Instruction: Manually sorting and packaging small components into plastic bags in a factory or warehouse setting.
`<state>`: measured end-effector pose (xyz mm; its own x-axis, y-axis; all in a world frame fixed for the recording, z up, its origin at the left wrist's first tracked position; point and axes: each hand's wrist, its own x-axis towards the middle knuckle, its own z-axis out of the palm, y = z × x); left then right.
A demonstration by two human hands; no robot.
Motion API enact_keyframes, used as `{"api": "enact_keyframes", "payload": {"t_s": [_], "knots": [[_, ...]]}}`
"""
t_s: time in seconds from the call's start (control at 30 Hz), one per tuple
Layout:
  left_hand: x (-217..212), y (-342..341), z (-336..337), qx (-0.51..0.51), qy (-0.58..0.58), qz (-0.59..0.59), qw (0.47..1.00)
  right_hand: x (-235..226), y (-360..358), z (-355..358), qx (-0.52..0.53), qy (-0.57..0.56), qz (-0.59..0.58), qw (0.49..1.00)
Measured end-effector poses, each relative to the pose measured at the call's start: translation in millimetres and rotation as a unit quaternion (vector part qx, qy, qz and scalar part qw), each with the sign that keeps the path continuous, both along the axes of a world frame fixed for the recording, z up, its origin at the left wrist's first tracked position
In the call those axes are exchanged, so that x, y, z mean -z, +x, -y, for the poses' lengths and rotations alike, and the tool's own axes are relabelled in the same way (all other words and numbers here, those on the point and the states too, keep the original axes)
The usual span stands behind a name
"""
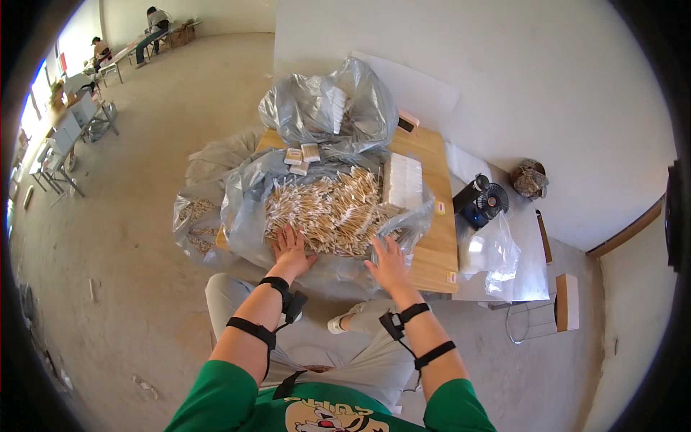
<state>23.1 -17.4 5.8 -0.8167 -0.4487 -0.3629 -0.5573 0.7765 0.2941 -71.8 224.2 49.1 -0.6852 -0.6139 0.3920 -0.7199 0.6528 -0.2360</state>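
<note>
A big loose heap of cotton swabs [324,212] with wooden sticks and white tips lies on an opened grey plastic bag [245,209] on the wooden table [435,252]. My left hand [291,252] rests at the heap's near left edge, fingers spread against the swabs. At the near right edge, my right hand [389,263] has its fingers apart over the bag and the outermost swabs, holding nothing. A white block of stacked packs [403,181] stands beside the heap on the right. Behind it sit several small packs of swabs [302,156].
A second grey bag [302,108] with white packs fills the table's far side, near a phone-like dark object [407,124]. To the right, a side table [533,270] bears a black fan [491,201] and a clear bag [502,252]. Other people [153,32] sit far left.
</note>
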Motion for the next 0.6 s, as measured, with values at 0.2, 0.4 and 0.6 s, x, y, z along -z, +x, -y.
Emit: {"api": "enact_keyframes", "payload": {"t_s": [0.2,0.4,0.6], "knots": [[-5.4,-2.3,12.4,0.016,0.055,-0.112,0.992,28.5,-34.3,-27.1,0.136,0.061,0.12,0.981],[-20.1,-19.5,32.1,-0.054,0.06,-0.32,0.944,39.9,-38.5,-100.4,0.286,-0.044,0.103,0.952],[-27.9,-43.8,64.1,-0.029,-0.001,-0.356,0.934,4.2,-1.3,-112.5,0.342,0.082,0.207,0.913]]}}
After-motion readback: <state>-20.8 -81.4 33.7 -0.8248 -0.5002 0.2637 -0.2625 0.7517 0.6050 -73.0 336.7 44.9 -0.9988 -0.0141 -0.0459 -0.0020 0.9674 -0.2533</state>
